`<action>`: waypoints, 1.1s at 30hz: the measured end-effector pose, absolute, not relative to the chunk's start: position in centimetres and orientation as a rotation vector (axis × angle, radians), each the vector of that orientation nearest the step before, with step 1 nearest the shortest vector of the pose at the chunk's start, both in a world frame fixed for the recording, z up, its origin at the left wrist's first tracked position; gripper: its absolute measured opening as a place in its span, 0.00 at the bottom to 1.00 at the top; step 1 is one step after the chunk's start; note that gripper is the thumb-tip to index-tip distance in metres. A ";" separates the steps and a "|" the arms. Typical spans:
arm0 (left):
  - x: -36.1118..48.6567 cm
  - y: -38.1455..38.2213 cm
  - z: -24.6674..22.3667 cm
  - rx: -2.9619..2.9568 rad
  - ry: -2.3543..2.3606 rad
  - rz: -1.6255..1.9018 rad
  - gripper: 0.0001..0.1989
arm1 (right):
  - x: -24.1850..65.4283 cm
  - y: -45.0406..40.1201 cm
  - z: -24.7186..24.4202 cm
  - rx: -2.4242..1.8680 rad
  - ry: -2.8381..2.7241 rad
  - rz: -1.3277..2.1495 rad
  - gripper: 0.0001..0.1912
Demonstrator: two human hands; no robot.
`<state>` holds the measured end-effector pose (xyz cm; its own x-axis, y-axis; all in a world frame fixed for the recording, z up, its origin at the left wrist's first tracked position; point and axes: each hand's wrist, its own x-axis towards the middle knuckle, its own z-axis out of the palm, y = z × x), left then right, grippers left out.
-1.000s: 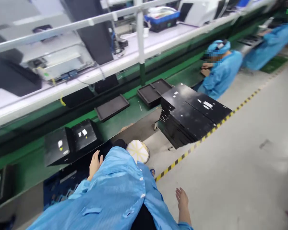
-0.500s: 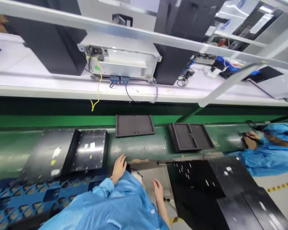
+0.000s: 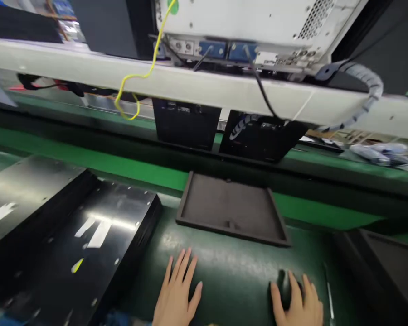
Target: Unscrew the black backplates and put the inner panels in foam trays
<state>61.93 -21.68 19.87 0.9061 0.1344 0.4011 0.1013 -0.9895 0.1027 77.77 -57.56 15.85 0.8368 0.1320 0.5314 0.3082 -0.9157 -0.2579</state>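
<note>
My left hand lies with its fingers spread on the green bench top, to the right of a black metal panel box that bears white tape strips. My right hand is low on the same surface, its fingers apart and slightly bent. A dark patch shows between its thumb and fingers; I cannot tell if it is a shadow or an object. Just right of that hand lies a slim tool with a metal shaft. Beyond both hands sits a shallow dark tray.
More dark trays stand at the right. Another metal-topped box is at the far left. Above the bench runs a white shelf carrying a metal equipment unit, with a yellow cable and a grey sleeved cable hanging down.
The view has moved closer to the bench and shelf. Both my hands have gone forward from beside my body onto the green surface. The co-worker at the right is out of view.
</note>
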 end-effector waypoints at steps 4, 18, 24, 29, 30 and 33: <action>60.7 -22.6 28.1 2.895 0.221 0.680 0.33 | 77.4 -56.7 25.0 -2.694 -0.377 -0.701 0.41; 52.4 -22.5 31.4 2.667 -0.139 0.825 0.23 | 71.7 -56.2 25.8 -2.581 -0.424 -0.676 0.44; 45.8 -12.8 38.4 2.686 0.057 1.365 0.25 | 69.5 -56.8 24.2 -2.566 -0.423 -0.746 0.44; 45.3 -6.7 39.2 2.856 0.281 1.137 0.45 | 67.4 -55.6 23.4 -2.572 -0.315 -0.857 0.38; 45.4 -6.5 38.7 2.868 0.256 1.127 0.43 | 67.2 -55.4 23.4 -2.570 -0.293 -0.875 0.37; 45.5 -7.0 37.1 2.819 0.226 1.257 0.35 | 66.9 -55.0 23.6 -2.555 -0.263 -0.937 0.33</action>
<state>45.47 -6.99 37.09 0.6597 0.1517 0.7361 0.1139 -0.9883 0.1016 66.87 -55.05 23.64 0.7570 0.0365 0.6524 0.3083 -0.9003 -0.3073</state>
